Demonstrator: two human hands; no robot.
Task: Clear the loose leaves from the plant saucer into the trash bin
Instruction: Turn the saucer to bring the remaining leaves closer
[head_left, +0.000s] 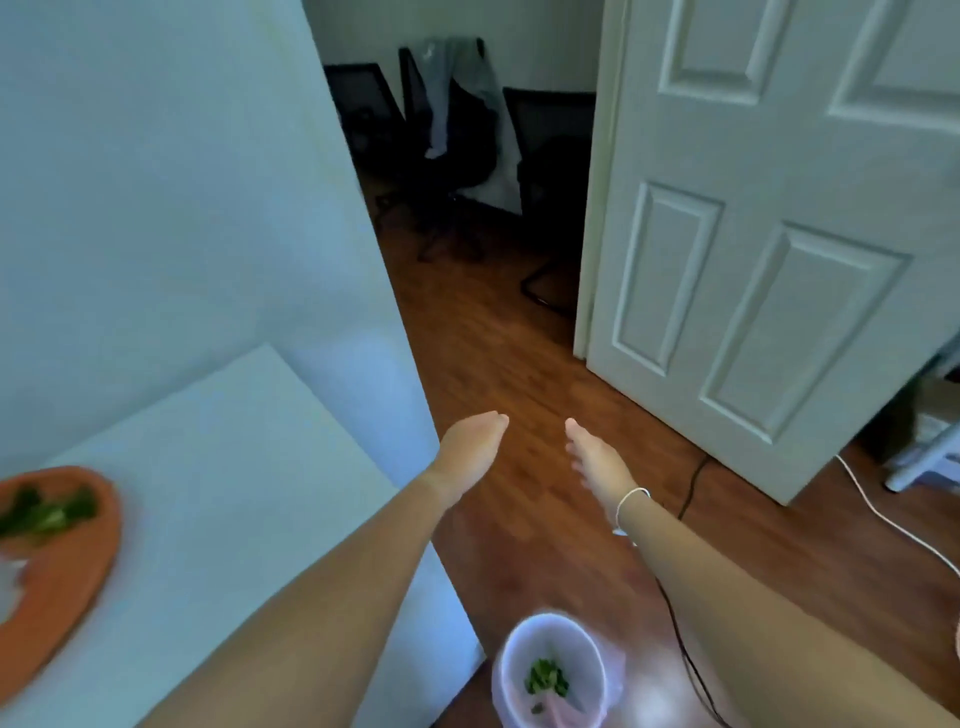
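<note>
A: Hands status?

B: Both out in front over the wood floor (519, 364), palms facing each other, apart. Left hand (470, 449) flat, fingers (493, 421) together and straight, holding nothing. Right hand (597, 460) the same — fingers (571, 428) together, empty. White bracelet (631, 501) on the right wrist.

A: Saucer?

B: Terracotta plant saucer (78, 561) at the left edge, on the white table (234, 467), well apart from both hands. Green leaves (47, 512) on it, near its far side. Something white sits at its near left edge — too blurred to name.

A: Bin?

B: Small white trash bin (550, 670) with a clear liner, on the floor at the bottom of the frame, just beside the table corner and between the forearms. Clump of green leaf bits (545, 678) inside it.

A: Anything else nearby?

B: White panel door (779, 234) open on the right; black cable (685, 665) and white cable (893, 525) run over the floor right of the bin. Dark chairs (441, 156) in the room beyond.
</note>
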